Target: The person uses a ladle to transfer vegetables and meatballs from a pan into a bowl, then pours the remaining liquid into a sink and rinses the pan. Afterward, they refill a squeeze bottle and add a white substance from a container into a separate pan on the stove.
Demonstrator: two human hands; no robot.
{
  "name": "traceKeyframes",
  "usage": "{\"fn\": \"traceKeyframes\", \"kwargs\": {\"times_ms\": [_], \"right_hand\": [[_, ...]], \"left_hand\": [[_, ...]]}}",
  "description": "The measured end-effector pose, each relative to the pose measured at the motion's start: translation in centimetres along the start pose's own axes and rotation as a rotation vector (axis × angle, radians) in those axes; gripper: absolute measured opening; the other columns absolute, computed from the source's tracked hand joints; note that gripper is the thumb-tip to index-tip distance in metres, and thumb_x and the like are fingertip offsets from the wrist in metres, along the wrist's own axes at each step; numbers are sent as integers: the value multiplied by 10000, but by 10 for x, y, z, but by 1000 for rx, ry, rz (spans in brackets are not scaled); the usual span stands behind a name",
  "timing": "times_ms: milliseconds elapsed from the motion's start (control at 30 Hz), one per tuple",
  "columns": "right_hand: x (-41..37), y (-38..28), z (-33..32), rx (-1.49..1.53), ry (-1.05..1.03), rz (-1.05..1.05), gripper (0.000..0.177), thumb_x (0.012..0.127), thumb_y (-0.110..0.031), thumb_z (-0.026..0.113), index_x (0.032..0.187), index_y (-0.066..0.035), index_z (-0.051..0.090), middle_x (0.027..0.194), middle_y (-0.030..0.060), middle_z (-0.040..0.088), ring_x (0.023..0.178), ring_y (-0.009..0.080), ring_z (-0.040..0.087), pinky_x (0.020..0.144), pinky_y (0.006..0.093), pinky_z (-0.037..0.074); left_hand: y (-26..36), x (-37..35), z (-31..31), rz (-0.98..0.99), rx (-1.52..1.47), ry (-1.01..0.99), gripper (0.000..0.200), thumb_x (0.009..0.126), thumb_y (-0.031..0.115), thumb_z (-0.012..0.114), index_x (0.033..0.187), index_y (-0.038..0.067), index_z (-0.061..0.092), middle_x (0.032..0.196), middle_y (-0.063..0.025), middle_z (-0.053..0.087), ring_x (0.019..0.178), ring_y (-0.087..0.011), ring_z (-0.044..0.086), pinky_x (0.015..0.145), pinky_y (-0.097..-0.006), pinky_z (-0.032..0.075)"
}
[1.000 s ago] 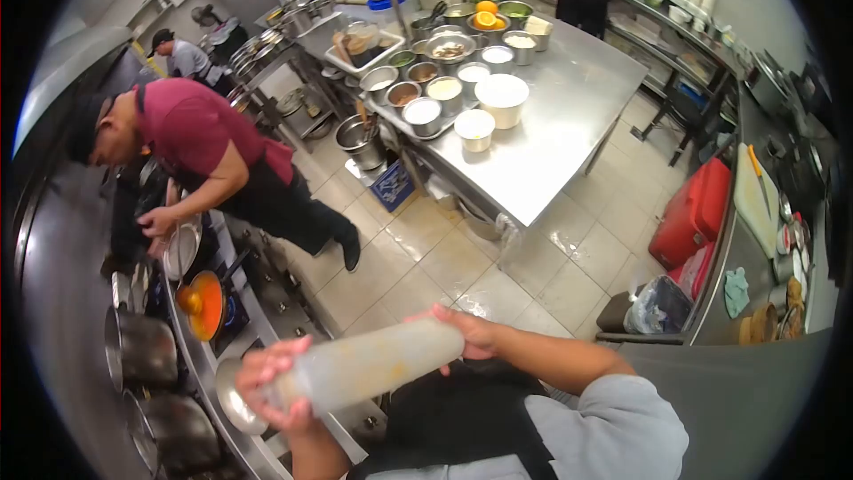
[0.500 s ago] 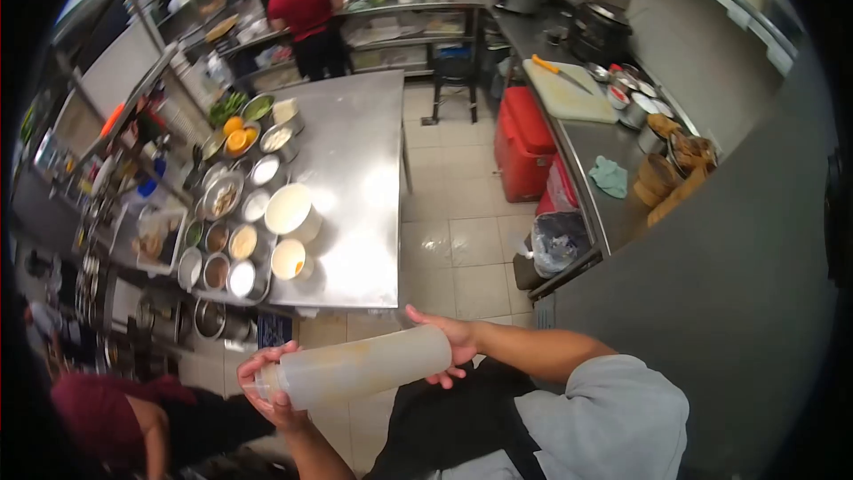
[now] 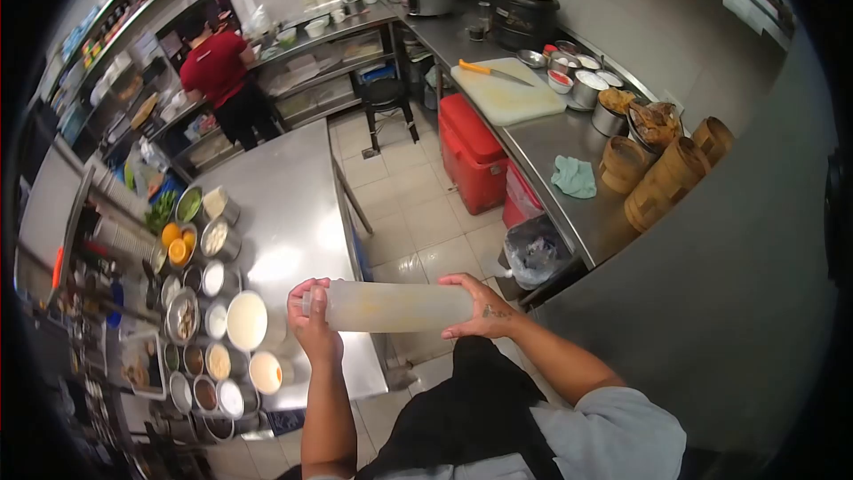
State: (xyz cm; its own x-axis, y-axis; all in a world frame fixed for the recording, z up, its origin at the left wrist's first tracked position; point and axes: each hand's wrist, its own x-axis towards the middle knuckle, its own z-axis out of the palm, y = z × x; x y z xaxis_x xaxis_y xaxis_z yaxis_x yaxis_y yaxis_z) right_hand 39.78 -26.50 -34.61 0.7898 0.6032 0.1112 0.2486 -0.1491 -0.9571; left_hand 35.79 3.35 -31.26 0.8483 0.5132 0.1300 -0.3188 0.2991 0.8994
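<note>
A translucent plastic squeeze bottle (image 3: pixel 395 307) lies level between both hands, with a pale yellowish tint inside. Its capped end, at the left, is gripped by my left hand (image 3: pixel 313 316), whose fingers wrap around the cap and neck. At the other end, my right hand (image 3: pixel 480 307) holds the wide base, thumb and fingers on either side. The bottle is held in the air in front of my black apron (image 3: pixel 480 409), near the corner of the steel table (image 3: pixel 306 173).
Left on the table are a large white tub (image 3: pixel 247 321), a smaller tub (image 3: pixel 266 372) and several metal containers. A person in a red shirt (image 3: pixel 216 69) stands at the back. Right counter: cutting board (image 3: pixel 511 98) with a knife (image 3: pixel 493 73), green cloth (image 3: pixel 574 177). A red cooler (image 3: pixel 468 156) stands below.
The view has turned right. Both hands have raised the bottle, and it has gone from slanted to nearly level. The person at lower left is out of view.
</note>
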Motion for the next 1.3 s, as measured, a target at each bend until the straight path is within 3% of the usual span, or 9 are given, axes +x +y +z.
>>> {"fn": "traceKeyframes", "kwargs": {"times_ms": [233, 367, 500, 600, 700, 800, 933, 1033, 1300], "right_hand": [[115, 121, -110, 1188, -564, 363, 692, 945, -563, 507, 1437, -99, 357, 1320, 128, 518, 1159, 222, 556, 691, 416, 569], [185, 139, -169, 759, 135, -176, 722, 917, -458, 615, 1450, -84, 305, 1335, 126, 486, 1127, 221, 568, 816, 441, 545], [227, 147, -245, 720, 115, -159, 796, 883, -414, 669, 1475, -70, 265, 1327, 143, 494, 1202, 252, 531, 889, 437, 517], [253, 158, -297, 1187, -10, 181, 796, 878, -433, 668, 1477, -80, 281, 1359, 157, 479, 1205, 275, 534, 923, 460, 500], [281, 183, -332, 1658, -753, 236, 693, 921, -425, 618, 1461, -108, 323, 1384, 124, 473, 1274, 256, 477, 943, 474, 486], [292, 170, -330, 1030, 259, 11, 602, 966, -459, 529, 1432, -107, 382, 1230, 131, 611, 1110, 260, 610, 870, 418, 509], [322, 196, -371, 1048, 330, 129, 601, 955, -546, 488, 1325, -72, 487, 1128, 136, 650, 955, 262, 667, 739, 385, 537], [343, 250, -408, 1373, -100, 146, 678, 960, -626, 382, 1354, -79, 456, 1163, 136, 638, 987, 279, 664, 692, 381, 544], [437, 225, -484, 690, 906, -84, 576, 978, -504, 480, 1384, -99, 423, 1280, 140, 578, 1140, 285, 596, 828, 402, 534]], "left_hand": [[-56, 137, 123, 149, 74, -408, 496, 823, 321, 760, 1111, 18, 492, 1060, -155, 626, 1002, -325, 646, 904, -442, 518], [-92, 223, 206, 85, 222, -152, 283, 884, 165, 697, 1062, 39, 517, 1017, -120, 646, 961, -214, 626, 875, -352, 500], [-119, 290, 264, -4, 164, -120, 218, 904, 113, 661, 1060, 47, 523, 1020, -107, 650, 952, -192, 617, 889, -333, 485], [-131, 324, 307, 56, 67, -328, 248, 891, 101, 669, 1078, 51, 515, 1054, -122, 638, 986, -226, 626, 898, -371, 493], [-156, 366, 342, 144, 22, -517, 286, 872, 95, 683, 1096, 51, 511, 1069, -127, 630, 1006, -258, 633, 897, -400, 501], [-194, 420, 372, 4, 97, -354, 280, 872, 135, 687, 1085, 54, 523, 1050, -113, 648, 1007, -229, 630, 884, -356, 496], [-233, 487, 427, 13, 124, -550, 298, 859, 168, 694, 1087, 48, 543, 1057, -107, 660, 1005, -192, 618, 866, -303, 473], [-273, 544, 479, 18, -57, -814, 301, 840, 151, 708, 1067, 42, 544, 1045, -103, 662, 986, -191, 622, 874, -311, 473], [-293, 658, 651, -151, -239, -1046, 333, 826, 120, 718, 1085, 38, 525, 1068, -117, 632, 982, -238, 629, 900, -365, 486]]}}
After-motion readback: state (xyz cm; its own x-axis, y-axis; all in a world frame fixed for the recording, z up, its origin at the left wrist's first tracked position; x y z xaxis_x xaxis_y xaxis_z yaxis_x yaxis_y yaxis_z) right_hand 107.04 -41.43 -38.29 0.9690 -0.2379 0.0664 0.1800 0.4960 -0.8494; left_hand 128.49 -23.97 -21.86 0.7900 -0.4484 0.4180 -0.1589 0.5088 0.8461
